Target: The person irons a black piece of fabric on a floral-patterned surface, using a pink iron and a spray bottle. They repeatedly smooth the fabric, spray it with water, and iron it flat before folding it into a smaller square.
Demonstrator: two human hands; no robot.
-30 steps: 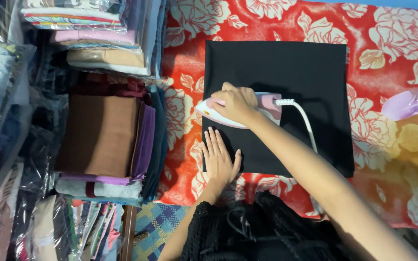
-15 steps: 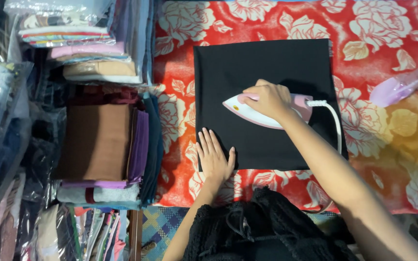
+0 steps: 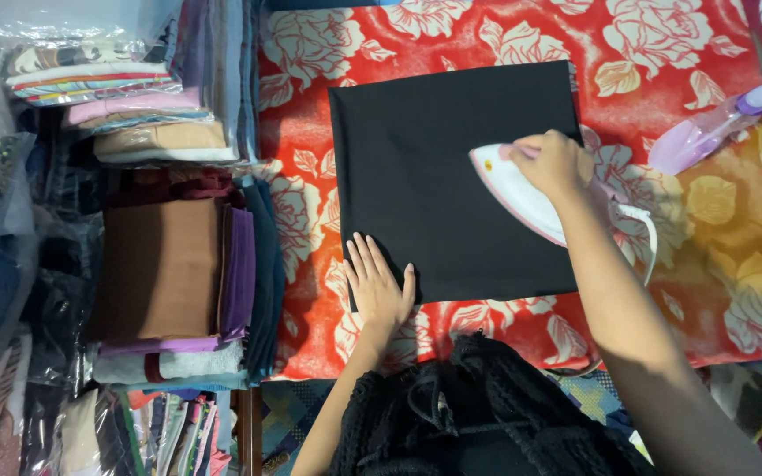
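A flat, square-folded piece of black cloth [image 3: 451,176] lies spread on a red covering printed with large cream and yellow roses [image 3: 663,44], and everything else is best placed from that black cloth. The right hand [image 3: 556,163] is closed around the handle of a white and pink electric iron [image 3: 522,196], which sits soleplate down on the right half of the black cloth, its pointed nose aimed toward the cloth's middle and its heel reaching past the cloth's right edge. A white cord [image 3: 641,231] loops out from the heel just to the right of the cloth, over the floral covering. The left hand [image 3: 377,286] holds nothing: it lies flat, palm down, fingers spread and straight, pressing on the cloth's lower left corner, with the heel of the hand resting off the cloth on the covering. Well to the right of the cloth a translucent pink and lilac plastic spray bottle [image 3: 707,128] lies on its side. To the left of the cloth, beyond the covering's edge, stand stacks of folded fabrics [image 3: 169,273] in brown, purple, pink and blue, some wrapped in clear plastic. Below the cloth, nearest the camera, is the person's dark knitted garment [image 3: 478,414].
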